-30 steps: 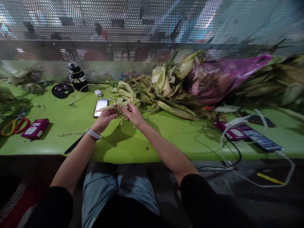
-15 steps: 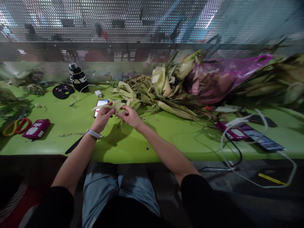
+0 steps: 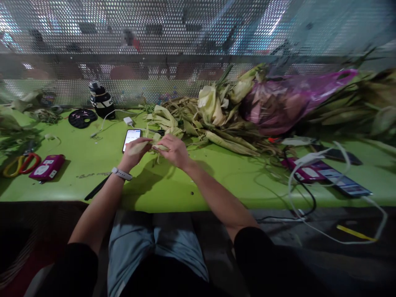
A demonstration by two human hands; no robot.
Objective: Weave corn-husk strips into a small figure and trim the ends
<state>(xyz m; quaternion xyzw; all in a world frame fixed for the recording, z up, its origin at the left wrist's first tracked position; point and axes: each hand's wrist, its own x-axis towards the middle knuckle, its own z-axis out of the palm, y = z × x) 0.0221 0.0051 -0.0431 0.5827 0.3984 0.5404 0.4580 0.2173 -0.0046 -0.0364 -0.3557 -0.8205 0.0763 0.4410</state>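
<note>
Pale green corn husk (image 3: 159, 141) is pinched between my two hands, just above the green table (image 3: 167, 192). My left hand (image 3: 133, 153), with a light watch band at the wrist, is closed on one part of it, and a strip lies over the back of the fingers. My right hand (image 3: 175, 151) grips the other part, fingers bent round it. Right behind my left hand lies a lit phone (image 3: 132, 135), partly covered by it. A large pile of corn husks (image 3: 192, 119) spreads behind and to the right of my hands.
A pink plastic bag (image 3: 278, 107) sits on the pile. Scissors (image 3: 23, 164), a magenta box (image 3: 48, 167), a black bottle (image 3: 102, 101) and a black fan-shaped item (image 3: 82, 118) stand left. Right are a second phone (image 3: 345, 181) and white cables (image 3: 292, 181). Perforated metal (image 3: 173, 37) rises behind.
My right hand has turned and closed further round the husk. The husk strip at my left hand has swung down over its fingers, uncovering more of the phone's screen.
</note>
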